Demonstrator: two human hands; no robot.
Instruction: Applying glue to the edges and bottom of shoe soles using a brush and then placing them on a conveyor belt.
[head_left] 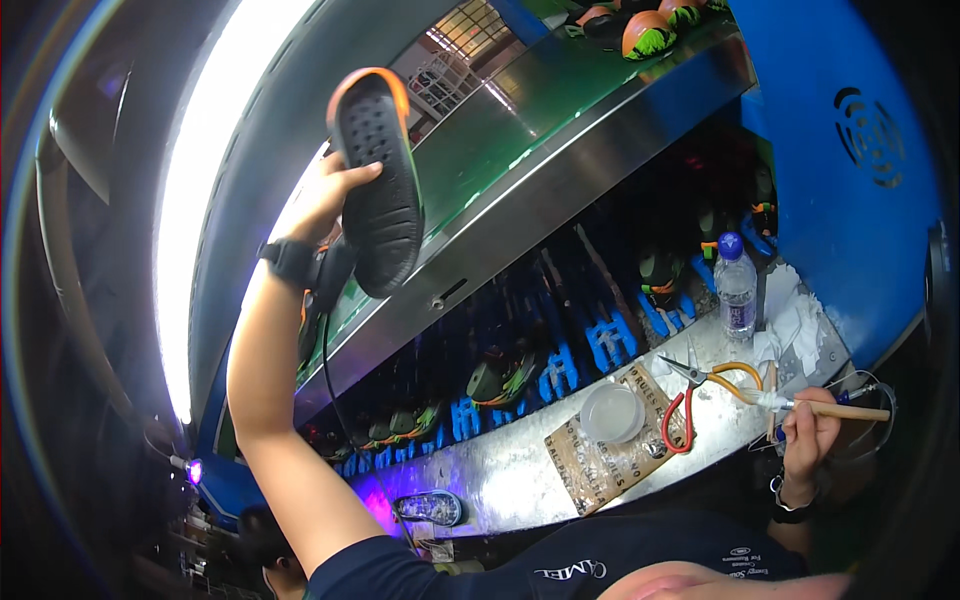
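Raised at the upper left, my left hand (325, 195) grips a shoe sole (378, 190) with its thumb on the black, dimpled inner side. Orange and green trim shows along the sole's edge. My right hand (808, 440) is low at the right, its fingers closed round a wooden-handled brush (845, 411) whose pale tip points left. Just left of the brush lie pliers (690, 400) with one red and one orange handle. A translucent round tub (612, 414) sits on a brown printed sheet (570, 470) on the metal ledge.
A green conveyor belt (555, 95) carries orange-and-green shoe parts (650, 36) at its far end. Below it, blue clamps (610, 343) stand in a row near more shoe parts. On the ledge are a bottle (736, 290), crumpled white cloth (795, 320) and a small sole (430, 508). Another person (265, 545) is lower left.
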